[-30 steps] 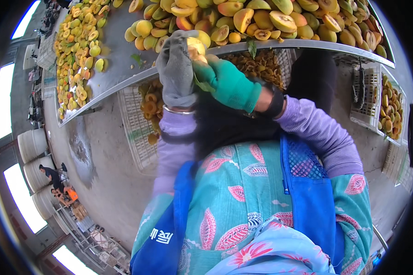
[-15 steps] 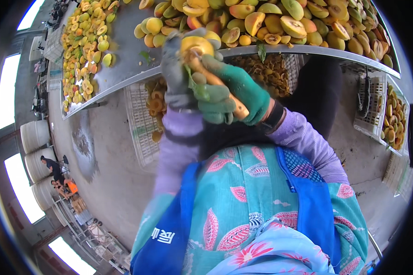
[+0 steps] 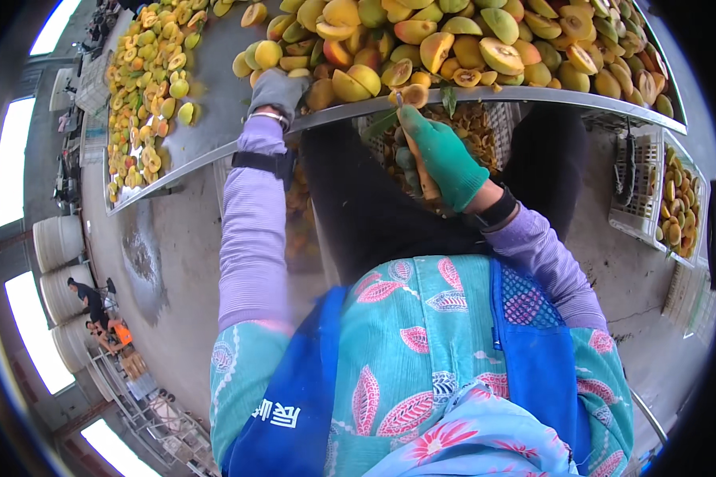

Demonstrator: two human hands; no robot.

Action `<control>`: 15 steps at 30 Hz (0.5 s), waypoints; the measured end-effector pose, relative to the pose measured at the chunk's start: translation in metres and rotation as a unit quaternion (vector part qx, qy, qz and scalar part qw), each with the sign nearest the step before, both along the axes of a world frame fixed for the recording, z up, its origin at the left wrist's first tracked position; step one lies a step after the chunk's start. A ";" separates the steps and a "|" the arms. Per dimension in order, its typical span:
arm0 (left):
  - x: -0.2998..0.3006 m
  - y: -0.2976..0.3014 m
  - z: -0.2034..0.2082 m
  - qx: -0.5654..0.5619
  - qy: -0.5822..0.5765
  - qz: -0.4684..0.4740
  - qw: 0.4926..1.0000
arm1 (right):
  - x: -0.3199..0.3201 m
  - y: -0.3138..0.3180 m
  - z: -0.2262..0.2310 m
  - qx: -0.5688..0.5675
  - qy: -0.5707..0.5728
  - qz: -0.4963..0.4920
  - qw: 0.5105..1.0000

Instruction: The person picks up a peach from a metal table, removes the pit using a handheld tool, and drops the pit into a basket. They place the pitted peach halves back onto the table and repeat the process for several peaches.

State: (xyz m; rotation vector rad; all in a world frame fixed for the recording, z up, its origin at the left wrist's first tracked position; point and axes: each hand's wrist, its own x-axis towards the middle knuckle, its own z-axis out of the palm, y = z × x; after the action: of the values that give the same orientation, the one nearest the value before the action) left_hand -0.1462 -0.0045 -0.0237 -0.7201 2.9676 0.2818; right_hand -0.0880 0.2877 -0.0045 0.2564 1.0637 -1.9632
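Note:
My right hand [image 3: 445, 163], in a green glove, is closed around the wooden handle [image 3: 422, 169] of a pitting tool. The tool's narrow tip points up toward the table's front edge, beside a small piece of fruit. My left hand [image 3: 278, 93], in a grey glove, rests at the near edge of the metal table, left of the heaped yellow peaches [image 3: 453, 52]. Its fingers point away and down, so what they touch is hidden. Many peaches in the heap are cut in half, some with the stone cavity showing. A green leaf [image 3: 449, 99] lies at the table rim.
More halved peaches [image 3: 147, 95] spread over the table's left part. Below the table edge [image 3: 338, 115] stands a crate of fruit scraps [image 3: 473, 131], between my knees. A white crate of peach pieces [image 3: 680, 203] stands on the right. White tubs [image 3: 60, 238] and people are far left.
My hands have parted. The left hand moved up and left to the table, and the peach it held is no longer in it. The right hand moved slightly right with the tool.

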 end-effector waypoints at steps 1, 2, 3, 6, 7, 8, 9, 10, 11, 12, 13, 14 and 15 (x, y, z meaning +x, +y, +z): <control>0.001 0.007 0.006 0.023 0.001 0.005 1.000 | -0.001 0.000 0.001 0.002 0.000 -0.006 1.000; 0.008 0.013 0.012 0.025 0.001 0.002 1.000 | -0.001 0.000 0.002 0.022 0.076 -0.023 0.997; 0.017 0.023 0.019 0.175 0.082 0.033 0.981 | -0.002 0.004 0.001 0.045 0.150 -0.043 0.987; 0.061 0.039 0.029 0.449 0.233 0.111 0.856 | -0.012 0.017 0.000 -0.092 -0.190 -0.004 0.977; 0.071 0.039 0.021 0.344 0.274 -0.043 0.897 | -0.010 0.017 0.012 -0.091 -0.191 -0.003 0.977; 0.078 0.040 0.016 0.228 0.304 -0.197 0.904 | -0.005 0.017 0.029 -0.013 -0.055 0.061 0.997; 0.086 0.053 0.018 0.224 0.303 -0.191 0.906 | 0.001 0.012 0.040 0.062 0.083 0.129 0.986; 0.089 0.077 0.021 0.387 0.321 -0.129 0.855 | 0.005 0.000 0.023 0.130 0.223 0.109 0.960; 0.089 0.097 0.023 0.541 0.327 -0.064 0.773 | 0.008 -0.007 0.013 0.133 0.221 0.108 0.960; 0.089 0.110 0.029 0.544 0.324 -0.065 0.772 | 0.009 -0.012 0.007 0.192 0.378 0.059 0.904; 0.089 0.122 0.037 0.450 0.328 -0.094 0.825 | 0.009 -0.015 0.005 0.245 0.523 0.012 0.816; 0.089 0.130 0.040 0.351 0.328 -0.122 0.868 | 0.006 -0.016 0.008 0.262 0.499 0.074 0.823; 0.087 0.133 0.036 0.351 0.329 -0.122 0.868 | 0.004 -0.019 0.006 0.262 0.500 0.073 0.822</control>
State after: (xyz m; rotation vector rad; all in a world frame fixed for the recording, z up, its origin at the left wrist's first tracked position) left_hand -0.0589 0.1286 0.0126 -0.1504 3.0489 1.7694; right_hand -0.0839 0.2685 0.0013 -0.6456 2.2163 -1.5756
